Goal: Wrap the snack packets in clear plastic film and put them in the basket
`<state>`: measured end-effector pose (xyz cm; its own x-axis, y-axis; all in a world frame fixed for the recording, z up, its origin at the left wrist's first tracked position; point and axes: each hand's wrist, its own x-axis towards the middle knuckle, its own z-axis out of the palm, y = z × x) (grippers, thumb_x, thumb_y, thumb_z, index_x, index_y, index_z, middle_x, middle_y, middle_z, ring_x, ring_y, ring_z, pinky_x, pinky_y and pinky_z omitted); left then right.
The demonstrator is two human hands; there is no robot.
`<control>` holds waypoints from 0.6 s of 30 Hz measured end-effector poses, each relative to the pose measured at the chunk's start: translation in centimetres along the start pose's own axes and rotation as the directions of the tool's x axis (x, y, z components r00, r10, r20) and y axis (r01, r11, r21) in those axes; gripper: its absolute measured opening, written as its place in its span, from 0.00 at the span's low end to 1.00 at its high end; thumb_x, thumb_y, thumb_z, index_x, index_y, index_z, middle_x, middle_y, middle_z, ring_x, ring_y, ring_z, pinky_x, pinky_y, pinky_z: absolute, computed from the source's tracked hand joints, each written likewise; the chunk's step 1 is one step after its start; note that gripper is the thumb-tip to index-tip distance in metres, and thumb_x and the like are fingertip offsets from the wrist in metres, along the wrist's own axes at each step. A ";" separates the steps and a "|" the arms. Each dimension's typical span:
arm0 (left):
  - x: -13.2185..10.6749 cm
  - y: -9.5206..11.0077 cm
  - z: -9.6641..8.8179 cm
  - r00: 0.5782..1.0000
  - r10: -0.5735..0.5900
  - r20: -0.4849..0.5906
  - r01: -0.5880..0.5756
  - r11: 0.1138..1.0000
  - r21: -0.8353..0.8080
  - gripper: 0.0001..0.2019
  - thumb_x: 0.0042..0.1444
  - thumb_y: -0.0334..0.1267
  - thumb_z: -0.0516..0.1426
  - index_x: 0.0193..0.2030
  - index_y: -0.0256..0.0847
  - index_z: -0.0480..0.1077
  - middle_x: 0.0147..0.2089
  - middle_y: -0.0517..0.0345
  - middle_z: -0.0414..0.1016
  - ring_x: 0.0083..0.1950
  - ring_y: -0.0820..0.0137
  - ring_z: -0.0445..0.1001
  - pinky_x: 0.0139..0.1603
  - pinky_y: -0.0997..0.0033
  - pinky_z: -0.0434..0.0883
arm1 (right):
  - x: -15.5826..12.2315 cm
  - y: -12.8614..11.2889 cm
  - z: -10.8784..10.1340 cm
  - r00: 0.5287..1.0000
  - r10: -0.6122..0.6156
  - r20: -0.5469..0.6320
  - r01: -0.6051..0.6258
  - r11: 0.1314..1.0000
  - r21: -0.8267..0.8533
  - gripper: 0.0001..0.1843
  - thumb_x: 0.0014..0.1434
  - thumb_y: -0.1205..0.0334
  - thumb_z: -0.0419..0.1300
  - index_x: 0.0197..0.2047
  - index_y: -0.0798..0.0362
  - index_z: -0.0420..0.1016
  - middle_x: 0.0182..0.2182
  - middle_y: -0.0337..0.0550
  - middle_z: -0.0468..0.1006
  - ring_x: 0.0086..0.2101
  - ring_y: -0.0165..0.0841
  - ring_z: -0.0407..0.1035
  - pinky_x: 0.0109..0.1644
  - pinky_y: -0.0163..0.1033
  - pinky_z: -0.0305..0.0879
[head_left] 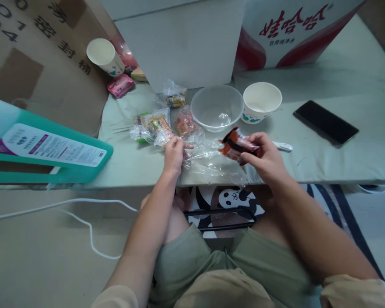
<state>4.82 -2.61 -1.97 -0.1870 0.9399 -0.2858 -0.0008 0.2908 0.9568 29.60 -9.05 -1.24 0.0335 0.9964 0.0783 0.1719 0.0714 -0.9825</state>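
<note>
My right hand (265, 157) pinches a small red-brown snack packet (235, 146) with dark ends above the front of the table. My left hand (175, 155) is closed at the edge of a crumpled clear plastic bag (211, 160), one finger stretched to the right; the rest of its grip is partly hidden. Just beyond it lie colourful wrapped snacks (158, 128) in clear plastic and a reddish wrapped snack (185, 122). A clear plastic bowl (217, 107) stands behind the bag, with a paper cup (261, 102) close on its right.
A black phone (326, 122) lies at the right, and a small white object (282, 146) near my right hand. Boxes (186, 47) line the back. At the left stand a green jug (51, 145), a second paper cup (105, 57) and a pink packet (121, 85).
</note>
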 end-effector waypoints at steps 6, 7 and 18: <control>0.3 0.0 -0.3 0.999 0.012 0.050 -0.013 1.000 0.020 0.06 0.56 0.35 0.53 0.30 0.44 0.58 0.23 0.66 0.73 0.19 0.75 0.68 0.17 0.79 0.54 | 4.6 -1.8 -1.2 0.945 -0.234 -0.229 0.139 0.920 -0.367 0.17 0.59 0.54 0.62 0.51 0.44 0.66 0.43 0.45 0.77 0.40 0.42 0.74 0.35 0.47 0.74; 0.4 0.1 -0.3 0.999 0.005 0.049 -0.005 1.000 0.015 0.05 0.56 0.34 0.53 0.31 0.44 0.58 0.23 0.66 0.73 0.18 0.75 0.68 0.17 0.79 0.55 | 6.4 -2.0 -1.0 0.942 -0.261 -0.209 0.147 0.884 -0.443 0.17 0.60 0.54 0.62 0.52 0.44 0.67 0.43 0.46 0.77 0.41 0.43 0.74 0.39 0.49 0.74; -0.7 0.9 -1.1 0.988 -0.113 0.109 0.117 0.993 -0.027 0.13 0.54 0.26 0.55 0.40 0.47 0.57 0.30 0.67 0.77 0.21 0.74 0.74 0.22 0.78 0.64 | 2.5 -3.9 1.6 0.957 -0.283 0.061 0.264 0.768 -0.584 0.16 0.64 0.55 0.59 0.54 0.48 0.71 0.49 0.51 0.81 0.49 0.46 0.77 0.53 0.56 0.73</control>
<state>3.87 -3.18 -0.90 -0.0775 0.9148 -0.3965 -0.0490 0.3937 0.9179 27.48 -6.77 2.47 -0.0766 0.9365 0.3422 0.7154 0.2907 -0.6353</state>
